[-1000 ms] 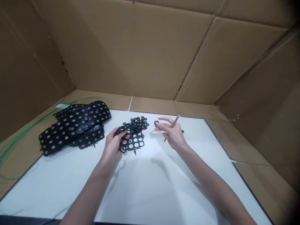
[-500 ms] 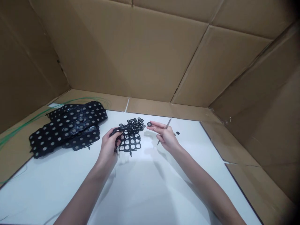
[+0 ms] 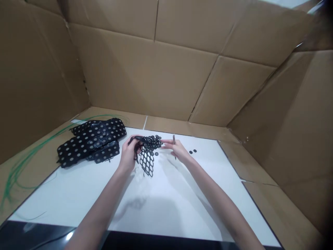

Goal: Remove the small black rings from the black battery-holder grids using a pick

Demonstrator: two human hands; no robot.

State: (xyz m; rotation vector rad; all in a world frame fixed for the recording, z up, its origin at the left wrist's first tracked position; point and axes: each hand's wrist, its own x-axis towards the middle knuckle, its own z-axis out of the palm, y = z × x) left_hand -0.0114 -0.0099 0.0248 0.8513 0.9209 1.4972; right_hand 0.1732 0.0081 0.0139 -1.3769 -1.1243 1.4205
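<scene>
Hands (image 3: 127,155) hold black mesh (image 3: 147,161) hanging downward, slim stick (image 3: 174,139) near-upright.

Dim cardboard walls (image 3: 125,73) | bright tabletop (image 3: 65,194) | soft shadows | right corners darkened

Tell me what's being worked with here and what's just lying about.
Seemingly in use: black perforated sheet in the left hand; slim brownish stick in the right hand; small black rings heaped beside that hand.

Seemingly lying about: black pale-spotted sheets; thin green strands.
</scene>
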